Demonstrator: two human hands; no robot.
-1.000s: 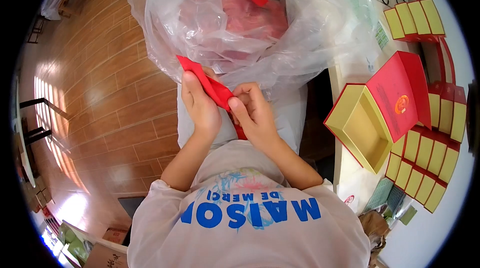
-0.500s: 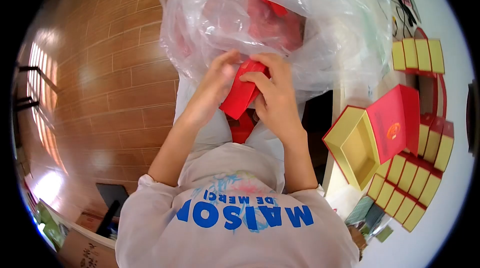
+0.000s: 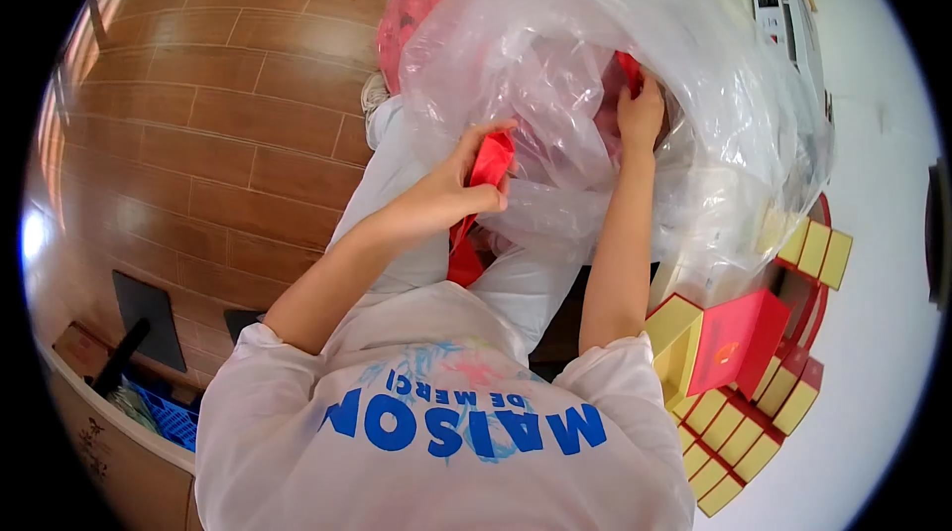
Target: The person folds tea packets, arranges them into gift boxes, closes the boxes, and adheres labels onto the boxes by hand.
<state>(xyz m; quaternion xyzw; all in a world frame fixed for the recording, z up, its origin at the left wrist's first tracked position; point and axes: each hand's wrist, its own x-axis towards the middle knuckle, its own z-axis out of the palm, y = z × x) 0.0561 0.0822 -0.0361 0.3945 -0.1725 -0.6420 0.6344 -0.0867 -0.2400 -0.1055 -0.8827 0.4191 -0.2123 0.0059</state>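
A folded red piece (image 3: 491, 159) is gripped in my left hand (image 3: 461, 189), between thumb and fingers, above my lap. My right hand (image 3: 641, 115) reaches into the opening of a large clear plastic bag (image 3: 555, 45), its fingers closed on another red piece (image 3: 629, 71) inside. Between my legs lies some more red material (image 3: 464, 261), partly hidden by my left hand and shirt.
At the right on a white surface are an open red and gold box (image 3: 729, 338) and rows of smaller red and gold boxes (image 3: 729, 427). A pink-red bag (image 3: 421, 5) stands beyond the left leg. A blue basket (image 3: 169, 417) sits at lower left.
My right hand has left the red piece and moved forward into the bag, onto another red piece. My left hand now holds the first piece alone. The view has shifted.
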